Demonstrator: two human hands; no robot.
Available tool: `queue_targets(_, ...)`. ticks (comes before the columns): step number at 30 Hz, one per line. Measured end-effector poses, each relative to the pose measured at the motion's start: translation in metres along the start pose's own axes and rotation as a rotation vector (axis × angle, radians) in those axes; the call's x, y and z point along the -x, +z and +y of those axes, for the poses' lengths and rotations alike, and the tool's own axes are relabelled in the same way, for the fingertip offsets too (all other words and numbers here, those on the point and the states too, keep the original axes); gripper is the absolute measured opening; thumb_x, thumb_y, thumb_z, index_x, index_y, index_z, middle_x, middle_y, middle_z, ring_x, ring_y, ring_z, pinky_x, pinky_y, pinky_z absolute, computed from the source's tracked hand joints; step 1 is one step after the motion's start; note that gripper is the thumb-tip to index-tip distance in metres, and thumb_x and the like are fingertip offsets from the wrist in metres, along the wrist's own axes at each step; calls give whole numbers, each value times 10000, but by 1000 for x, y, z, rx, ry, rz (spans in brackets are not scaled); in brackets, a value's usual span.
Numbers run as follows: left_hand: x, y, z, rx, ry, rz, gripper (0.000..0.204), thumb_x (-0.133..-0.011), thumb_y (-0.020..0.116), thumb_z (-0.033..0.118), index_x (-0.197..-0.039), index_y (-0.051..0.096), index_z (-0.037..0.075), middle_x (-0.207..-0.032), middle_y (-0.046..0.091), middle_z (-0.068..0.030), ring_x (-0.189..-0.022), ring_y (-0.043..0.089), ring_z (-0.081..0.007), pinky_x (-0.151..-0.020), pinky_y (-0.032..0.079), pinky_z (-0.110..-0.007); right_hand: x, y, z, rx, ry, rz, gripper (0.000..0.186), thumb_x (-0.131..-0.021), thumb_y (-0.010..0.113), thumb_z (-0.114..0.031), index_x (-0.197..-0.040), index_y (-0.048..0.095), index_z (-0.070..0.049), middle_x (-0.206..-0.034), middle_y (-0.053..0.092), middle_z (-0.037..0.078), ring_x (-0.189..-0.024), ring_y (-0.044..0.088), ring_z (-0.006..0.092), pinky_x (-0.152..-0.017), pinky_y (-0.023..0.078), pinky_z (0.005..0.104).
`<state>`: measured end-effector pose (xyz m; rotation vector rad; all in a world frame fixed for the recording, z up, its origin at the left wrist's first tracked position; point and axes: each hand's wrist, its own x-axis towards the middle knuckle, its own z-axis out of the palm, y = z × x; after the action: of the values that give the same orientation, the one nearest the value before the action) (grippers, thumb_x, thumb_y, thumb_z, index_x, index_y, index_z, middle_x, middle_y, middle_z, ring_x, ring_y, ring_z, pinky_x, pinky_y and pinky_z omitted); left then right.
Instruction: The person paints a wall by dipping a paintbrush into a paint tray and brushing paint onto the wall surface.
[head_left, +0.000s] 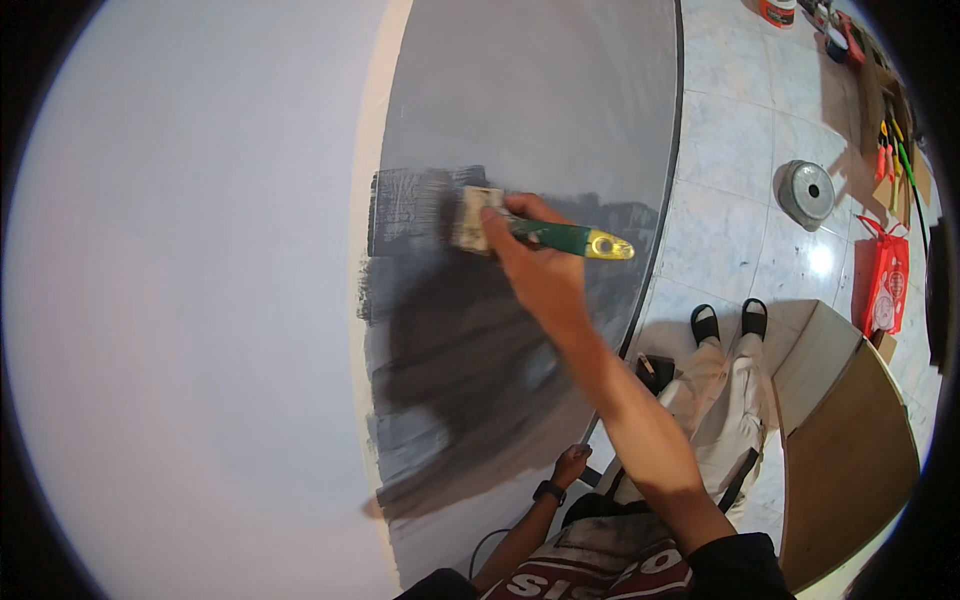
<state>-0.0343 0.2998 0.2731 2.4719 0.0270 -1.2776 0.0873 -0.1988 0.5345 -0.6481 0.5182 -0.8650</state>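
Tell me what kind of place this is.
Probably a room being painted or renovated: the right hand drags a paintbrush over a grey wall panel, with a paint bucket and tools on the tiled floor.

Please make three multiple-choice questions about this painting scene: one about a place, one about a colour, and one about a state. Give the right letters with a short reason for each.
1. Where are the bristles of the paintbrush?
A. on the floor tiles
B. against the grey panel, at the top of the darker painted patch
C. inside the metal bowl

2. What colour is the brush handle?
A. green with a yellow end
B. red with a black end
C. plain wood

3. What is the right hand doing?
A. hanging open and free
B. resting on the knee
C. closed around the brush handle

Answers: 1 B, the bristles touch the panel at the patch's upper edge. 2 A, green shaft and yellow tip show beyond the fingers. 3 C, the fingers wrap the handle, while the left hand rests low by the panel's edge.
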Motion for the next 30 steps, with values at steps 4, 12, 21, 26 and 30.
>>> queue_targets(4,-4,0,10,-64,-50,-87,413,-975,607,302,-1277,616,21,-1221,671,-123,-1151,613,-204,-994,455,-342,-2,-61,13,282,21,171,201,-920,695,-196,-974,679,-3,-728,661,26,-642,570,67,-598,469,249)
queue_targets(12,6,-2,29,-72,51,-53,418,-929,646,350,-1181,662,16,-1137,709,-149,-1097,665,-268,-948,496,-370,1,-3,-33,138,-120,-13,183,-926,694,-184,-892,639,-13,-674,583,-27,-633,529,48,-566,433,239)
queue_targets(21,5,-10,14,-44,-16,-45,442,-931,653,361,-1200,655,11,-1155,706,-148,-1108,662,-270,-957,493,-363,-6,-50,20,257,44,100,172,-930,689,-170,-885,618,-20,-661,592,-7,-599,532,57,-546,445,256)
queue_targets(26,14,-21,29,-87,7,-63,444,-935,652,355,-1196,651,-5,-1173,699,-157,-1123,654,-274,-974,484,-356,4,-50,3,211,-17,150,173,-905,709,-151,-868,593,-27,-647,599,17,-569,527,73,-540,445,275)
queue_targets(30,14,-23,47,-78,45,-51,423,-949,638,329,-1203,647,-8,-1182,694,-161,-1125,651,-275,-986,478,-356,-4,3,-16,121,-304,9,196,-898,717,-149,-841,571,-32,-631,593,19,-552,514,69,-528,433,266)
